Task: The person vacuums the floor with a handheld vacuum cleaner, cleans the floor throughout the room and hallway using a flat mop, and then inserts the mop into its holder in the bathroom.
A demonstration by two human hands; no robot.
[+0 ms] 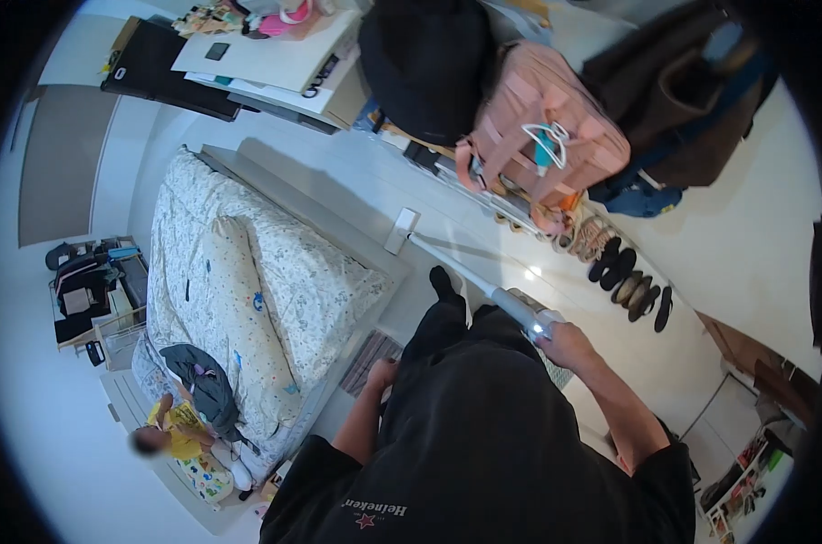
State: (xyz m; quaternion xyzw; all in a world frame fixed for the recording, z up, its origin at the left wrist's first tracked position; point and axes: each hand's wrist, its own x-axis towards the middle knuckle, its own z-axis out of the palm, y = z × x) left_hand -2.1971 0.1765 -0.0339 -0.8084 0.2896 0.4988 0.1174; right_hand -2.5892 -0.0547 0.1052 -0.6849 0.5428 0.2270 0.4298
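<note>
My right hand (565,345) is wrapped round the handle end of a cordless stick vacuum cleaner (510,306), where a small light glows. Its long pale tube slants away from me to a white floor head (402,230), which rests on the floor beside the bed. My left hand (383,374) hangs at my left thigh with the fingers curled in, and nothing shows in it. Close by on the floor is a striped mat (372,361).
A bed (311,299) with a patterned quilt and a long bolster stands at left; a person in yellow (189,431) sits at its head. Bags, including a pink backpack (542,118), hang above a row of shoes (624,276) at right. A white desk (275,59) is at the far end.
</note>
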